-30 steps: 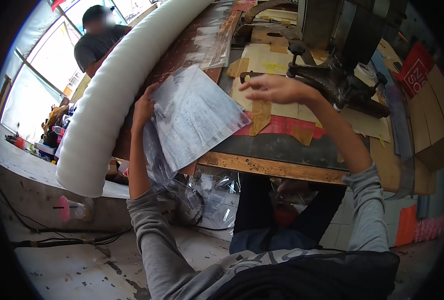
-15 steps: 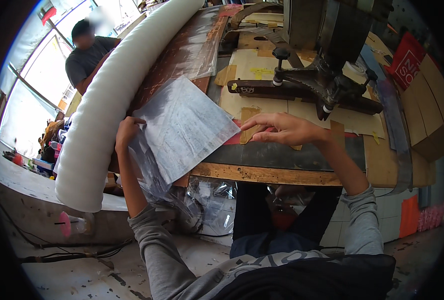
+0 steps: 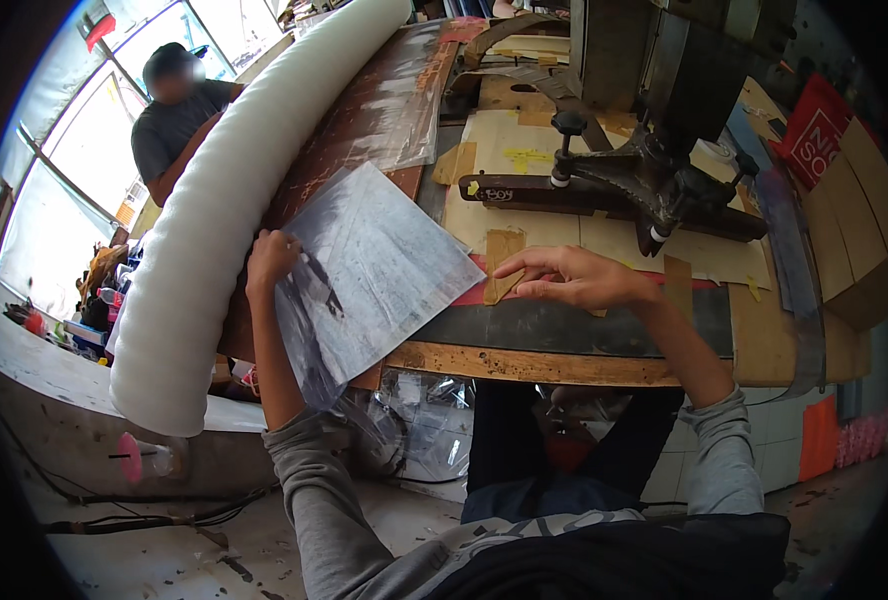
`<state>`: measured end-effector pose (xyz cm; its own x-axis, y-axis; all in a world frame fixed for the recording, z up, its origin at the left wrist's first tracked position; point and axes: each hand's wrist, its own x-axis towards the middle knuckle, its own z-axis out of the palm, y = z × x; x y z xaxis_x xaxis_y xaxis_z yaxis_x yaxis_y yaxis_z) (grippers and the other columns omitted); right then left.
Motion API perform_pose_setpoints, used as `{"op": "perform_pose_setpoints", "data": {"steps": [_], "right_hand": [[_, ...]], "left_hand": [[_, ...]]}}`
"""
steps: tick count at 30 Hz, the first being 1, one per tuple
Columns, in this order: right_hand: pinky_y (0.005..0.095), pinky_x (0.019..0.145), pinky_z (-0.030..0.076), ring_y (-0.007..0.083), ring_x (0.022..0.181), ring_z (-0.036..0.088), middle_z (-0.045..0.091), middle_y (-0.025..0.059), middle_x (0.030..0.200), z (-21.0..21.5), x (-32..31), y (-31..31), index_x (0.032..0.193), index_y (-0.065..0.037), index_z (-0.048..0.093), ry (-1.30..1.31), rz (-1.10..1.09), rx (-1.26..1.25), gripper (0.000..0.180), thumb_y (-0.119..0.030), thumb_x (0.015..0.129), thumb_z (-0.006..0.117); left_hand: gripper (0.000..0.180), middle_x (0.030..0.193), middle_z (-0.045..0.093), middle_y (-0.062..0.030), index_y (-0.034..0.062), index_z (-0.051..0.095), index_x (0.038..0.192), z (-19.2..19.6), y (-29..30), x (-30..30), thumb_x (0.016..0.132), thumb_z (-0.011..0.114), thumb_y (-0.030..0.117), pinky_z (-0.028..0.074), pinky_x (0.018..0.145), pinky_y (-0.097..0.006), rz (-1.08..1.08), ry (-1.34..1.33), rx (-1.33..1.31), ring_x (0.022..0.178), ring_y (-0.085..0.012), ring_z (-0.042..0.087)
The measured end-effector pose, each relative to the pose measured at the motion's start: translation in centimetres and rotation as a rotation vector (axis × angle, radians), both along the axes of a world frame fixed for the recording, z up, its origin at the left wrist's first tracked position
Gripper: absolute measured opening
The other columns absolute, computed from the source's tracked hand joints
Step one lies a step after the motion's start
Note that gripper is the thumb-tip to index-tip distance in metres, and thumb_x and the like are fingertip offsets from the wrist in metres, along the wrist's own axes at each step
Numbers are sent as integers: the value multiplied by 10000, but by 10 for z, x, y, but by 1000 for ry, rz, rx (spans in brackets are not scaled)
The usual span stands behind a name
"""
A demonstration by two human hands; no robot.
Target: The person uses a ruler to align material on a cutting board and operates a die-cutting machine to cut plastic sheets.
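A stack of clear plastic sheets with a whitish, paper-like top (image 3: 384, 265) lies slantwise on the left part of the worktable. My left hand (image 3: 273, 258) is closed on its left edge, where the clear film is bent and crumpled. My right hand (image 3: 579, 277) hovers just right of the stack's right corner, fingers stretched forward and nothing in them. Beneath its fingertips is a strip of brown tape (image 3: 505, 262) on the table's red-edged board. Whether the fingertips touch the tape I cannot tell.
A press with a dark metal clamp bar (image 3: 604, 203) stands over the table. A long white foam roll (image 3: 199, 240) borders the left side. More clear film (image 3: 404, 110) lies farther back. A cardboard box (image 3: 849, 220) is at right. Another person (image 3: 179, 110) works beyond the roll.
My left hand has risen slightly and moved a little right, its fingers more curled on the film's edge. The view has shifted slightly. My right hand keeps about the same place.
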<state>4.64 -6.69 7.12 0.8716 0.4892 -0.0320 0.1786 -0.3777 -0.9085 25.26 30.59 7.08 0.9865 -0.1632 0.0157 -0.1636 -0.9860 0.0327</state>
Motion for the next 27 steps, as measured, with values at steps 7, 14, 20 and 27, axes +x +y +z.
{"op": "perform_pose_setpoints", "data": {"steps": [7, 14, 20, 27], "right_hand": [[312, 877, 451, 197, 1002, 575, 596, 139, 1107, -7, 0, 0, 1219, -51, 531, 13, -19, 14, 414, -323, 908, 547], [311, 873, 467, 191, 1013, 581, 594, 119, 1111, -11, -7, -3, 1200, -12, 527, 5, -2, 10, 406, -290, 905, 554], [302, 840, 471, 198, 977, 589, 594, 124, 1088, -10, -5, -2, 1185, -5, 534, 4, -17, -28, 402, -288, 901, 559], [305, 816, 469, 197, 929, 587, 595, 107, 1036, -16, -5, -6, 1160, -2, 541, -83, -28, -24, 366, -255, 896, 565]], "left_hand": [[600, 1512, 82, -137, 296, 247, 1425, -17, -57, 51, 904, 331, 582, 68, 1046, -636, -363, 40, 59, 1393, -337, 47], [571, 1503, 113, -158, 346, 258, 1413, -67, -55, 130, 902, 276, 601, 87, 1064, -602, -368, 71, -117, 1380, -382, 78], [600, 1451, 205, -236, 315, 278, 1411, -65, -58, 156, 888, 310, 610, 100, 1087, -548, -327, 62, -175, 1349, -419, 167], [612, 1415, 253, -253, 341, 372, 1354, -18, -89, 125, 837, 354, 668, 62, 981, -720, -39, 26, 197, 1332, -365, 249]]}}
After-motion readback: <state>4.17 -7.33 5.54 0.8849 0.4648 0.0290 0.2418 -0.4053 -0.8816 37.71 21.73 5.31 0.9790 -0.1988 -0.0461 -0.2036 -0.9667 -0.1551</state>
